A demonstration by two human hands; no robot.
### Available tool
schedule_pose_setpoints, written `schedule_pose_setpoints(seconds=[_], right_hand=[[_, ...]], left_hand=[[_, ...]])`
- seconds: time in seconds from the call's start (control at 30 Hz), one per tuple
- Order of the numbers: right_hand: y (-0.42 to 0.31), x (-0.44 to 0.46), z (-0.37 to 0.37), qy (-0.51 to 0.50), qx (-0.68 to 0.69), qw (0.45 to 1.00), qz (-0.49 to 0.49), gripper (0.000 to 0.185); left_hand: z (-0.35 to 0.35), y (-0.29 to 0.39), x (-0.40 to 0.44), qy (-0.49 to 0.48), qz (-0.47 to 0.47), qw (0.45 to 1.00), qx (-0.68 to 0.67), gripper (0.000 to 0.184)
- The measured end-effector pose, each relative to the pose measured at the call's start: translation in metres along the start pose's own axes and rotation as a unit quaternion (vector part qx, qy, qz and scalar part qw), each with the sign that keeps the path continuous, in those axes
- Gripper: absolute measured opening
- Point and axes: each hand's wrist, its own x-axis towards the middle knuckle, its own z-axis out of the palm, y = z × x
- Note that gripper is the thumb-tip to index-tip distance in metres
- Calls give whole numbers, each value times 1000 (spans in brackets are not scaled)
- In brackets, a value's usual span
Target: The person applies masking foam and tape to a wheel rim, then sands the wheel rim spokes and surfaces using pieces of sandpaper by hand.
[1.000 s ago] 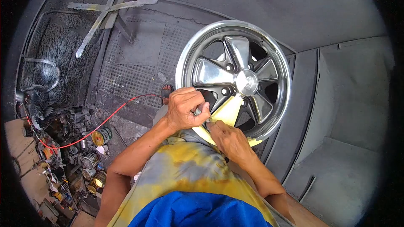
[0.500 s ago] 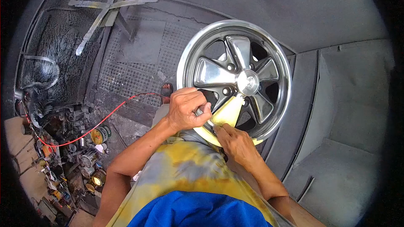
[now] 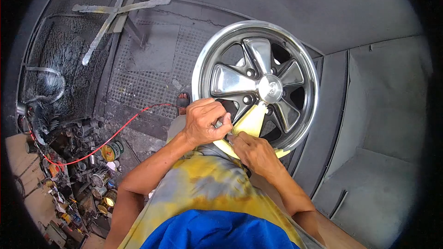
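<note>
A shiny five-spoke car wheel [image 3: 229,79] with polished spokes and rim faces me. Yellow masking tape [image 3: 251,121] covers its lowest spoke and part of the near rim. My left hand [image 3: 207,119] is closed at the wheel's lower-left edge, with a small greyish bit showing between thumb and fingers that I cannot identify. My right hand [image 3: 254,153] has its fingers pressed together against the tape at the spoke's outer end, close to my left hand. Whatever its fingertips hold is too small to name.
A red hose [image 3: 113,133] curves across the floor at left. Cans [image 3: 110,151] and clutter lie at lower left. A cross-shaped stand [image 3: 115,10] rises at upper left. Grey walls and a ledge [image 3: 325,124] border the right. A sandaled foot [image 3: 183,100] shows beside the wheel.
My right hand has shifted slightly left along the tape, closer to my left hand. My left hand stays closed at nearly the same spot. The view has tilted slightly.
</note>
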Motion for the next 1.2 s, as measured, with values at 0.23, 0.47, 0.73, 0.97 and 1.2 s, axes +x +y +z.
schedule_pose_setpoints(seconds=[0.23,0.47,0.73,0.97,1.2], right_hand=[[14,-21,-20,325,125,915,204,18],[31,-27,10,481,137,822,271,17],[60,-37,15,545,79,783,291,20],[83,-39,8,555,58,788,261,20],[85,-42,8,542,86,791,271,23]], left_hand=[[9,20,-13,-27,-22,999,37,24],[-18,52,-4,-330,30,943,5,33],[31,70,5,-448,176,870,108,85],[51,86,-5,-439,164,874,132,92],[29,82,-2,-451,188,858,156,92]])
